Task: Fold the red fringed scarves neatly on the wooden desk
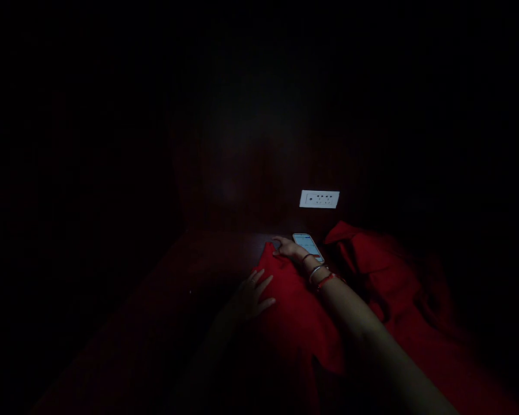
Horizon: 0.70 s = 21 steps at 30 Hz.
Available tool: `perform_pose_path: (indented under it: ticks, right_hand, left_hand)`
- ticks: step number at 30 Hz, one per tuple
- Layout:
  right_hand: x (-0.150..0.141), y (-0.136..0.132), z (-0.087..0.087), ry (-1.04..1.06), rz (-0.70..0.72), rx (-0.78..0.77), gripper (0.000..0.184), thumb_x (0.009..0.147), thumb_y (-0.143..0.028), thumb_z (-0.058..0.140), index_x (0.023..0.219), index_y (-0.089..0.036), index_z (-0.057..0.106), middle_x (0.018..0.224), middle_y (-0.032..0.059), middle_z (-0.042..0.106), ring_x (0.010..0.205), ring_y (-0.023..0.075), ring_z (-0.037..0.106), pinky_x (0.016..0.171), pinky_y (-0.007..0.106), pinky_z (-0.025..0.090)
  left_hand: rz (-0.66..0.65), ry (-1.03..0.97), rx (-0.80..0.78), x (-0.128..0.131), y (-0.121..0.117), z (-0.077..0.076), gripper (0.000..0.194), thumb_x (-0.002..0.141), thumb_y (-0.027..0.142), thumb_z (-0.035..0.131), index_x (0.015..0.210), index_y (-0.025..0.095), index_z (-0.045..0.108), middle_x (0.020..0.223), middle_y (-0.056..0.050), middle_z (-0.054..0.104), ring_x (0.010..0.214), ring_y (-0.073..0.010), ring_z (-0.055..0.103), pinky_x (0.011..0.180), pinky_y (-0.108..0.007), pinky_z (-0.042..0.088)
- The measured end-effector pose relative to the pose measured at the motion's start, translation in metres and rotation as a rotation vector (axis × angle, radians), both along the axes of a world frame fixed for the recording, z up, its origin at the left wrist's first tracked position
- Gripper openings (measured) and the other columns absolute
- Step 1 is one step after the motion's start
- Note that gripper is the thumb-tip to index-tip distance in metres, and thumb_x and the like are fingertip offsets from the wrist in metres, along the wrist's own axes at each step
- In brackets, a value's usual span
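Observation:
A red cloth, perhaps a garment, lies spread on a dark reddish surface in front of me. My left hand rests on its left edge, fingers spread and holding nothing. At the cloth's far end is my right hand, with bracelets on the wrist. Its thumb and forefinger are apart beside the cloth's far corner, and the other fingers are partly hidden. Just beyond the right wrist lies a phone with a lit screen, partly covered by the hand and wrist.
A second heap of red cloth lies crumpled on the right, with dark straps or folds. On the dark wall behind is a white socket plate. The surface reaches out to the left. Everything around the lit middle is too dark to make out.

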State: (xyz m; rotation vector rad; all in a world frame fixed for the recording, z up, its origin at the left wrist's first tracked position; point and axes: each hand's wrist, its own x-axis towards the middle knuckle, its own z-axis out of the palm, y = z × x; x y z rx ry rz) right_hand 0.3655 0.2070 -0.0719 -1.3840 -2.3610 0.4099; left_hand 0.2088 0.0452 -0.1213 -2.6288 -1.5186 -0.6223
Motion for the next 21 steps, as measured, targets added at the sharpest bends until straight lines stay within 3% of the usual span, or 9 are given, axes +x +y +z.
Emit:
perform_pose_path:
  ticks: [3,6,8,13,21]
  right_hand:
    - [-0.007,-0.004,0.000,-0.142,0.132,0.044,0.047,0.061,-0.009,0.058,0.107,-0.019,0.054,0.100,0.0068,0.054,0.091,0.0176,0.048,0.079,0.026,0.038]
    - [-0.014,-0.007,0.002,-0.422,0.378,0.197,0.040,0.066,-0.009,0.051,0.104,-0.022,0.056,0.113,0.0078,0.046,0.103,0.0207,0.039,0.084,0.033,0.035]
    - [-0.017,-0.007,0.006,-0.585,0.464,0.295,0.031,0.072,-0.012,0.045,0.097,-0.023,0.059,0.111,0.0065,0.048,0.105,0.0212,0.037,0.084,0.035,0.034]
    - [-0.013,0.004,0.022,-0.594,0.287,0.331,0.027,0.078,-0.012,0.035,0.091,-0.014,0.059,0.097,0.0114,0.057,0.096,0.0200,0.047,0.082,0.032,0.035]
    - [0.001,0.030,0.032,-0.475,-0.031,0.189,0.029,0.075,-0.009,0.037,0.091,-0.014,0.060,0.095,0.0134,0.059,0.089,0.0211,0.054,0.073,0.028,0.040]
  left_hand:
    - [0.004,0.055,-0.124,-0.002,-0.003,-0.002,0.062,0.077,0.051,0.036,0.128,0.018,0.027,0.135,-0.013,0.022,0.123,-0.0274,0.017,0.095,-0.044,0.024]
    - [0.022,0.087,-0.168,-0.002,-0.005,0.001,0.061,0.078,0.052,0.034,0.129,0.021,0.023,0.137,-0.010,0.018,0.124,-0.0263,0.013,0.096,-0.047,0.021]
    - [0.014,0.101,-0.173,-0.001,-0.006,0.002,0.061,0.078,0.052,0.032,0.130,0.021,0.021,0.137,-0.009,0.016,0.124,-0.0248,0.013,0.097,-0.047,0.019]
    - [0.018,0.103,-0.133,0.000,-0.007,0.000,0.063,0.079,0.051,0.032,0.130,0.018,0.019,0.137,-0.012,0.013,0.124,-0.0271,0.010,0.096,-0.046,0.022]
    - [0.007,0.124,-0.193,0.000,-0.010,0.001,0.065,0.076,0.054,0.035,0.131,0.025,0.016,0.138,-0.012,0.006,0.124,-0.0309,0.006,0.094,-0.051,0.019]
